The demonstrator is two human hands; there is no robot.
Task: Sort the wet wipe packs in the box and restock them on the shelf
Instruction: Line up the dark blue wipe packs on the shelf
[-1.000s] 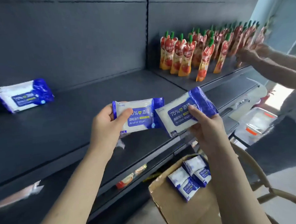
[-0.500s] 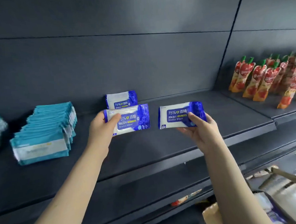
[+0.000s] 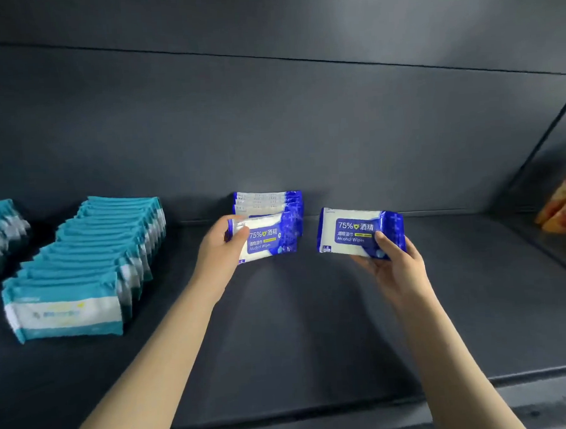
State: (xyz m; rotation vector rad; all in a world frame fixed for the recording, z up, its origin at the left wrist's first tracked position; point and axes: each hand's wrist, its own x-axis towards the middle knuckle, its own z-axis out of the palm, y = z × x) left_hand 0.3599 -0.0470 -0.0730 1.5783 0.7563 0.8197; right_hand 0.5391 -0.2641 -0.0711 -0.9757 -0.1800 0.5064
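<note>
Head view, and both hands are loaded: the left hand [image 3: 222, 247] pinches one blue alcohol-wipe pack [image 3: 266, 239] by its left end, thumb across the front, while the right hand [image 3: 389, 261] cradles a second blue pack [image 3: 358, 231] from below, thumb on its face. Both packs stand on edge, long axis running left to right, labels facing us. The short row of blue packs [image 3: 268, 200] stands at the back of the shelf [image 3: 297, 328], directly behind the left pack, so the left hand looks nearer for the next placement. The teal packs [image 3: 90, 257] are lined up well to the left. Half a second ago the left pack hung clear in front of that row; now it's almost against it, and the box has dropped out of view.
</note>
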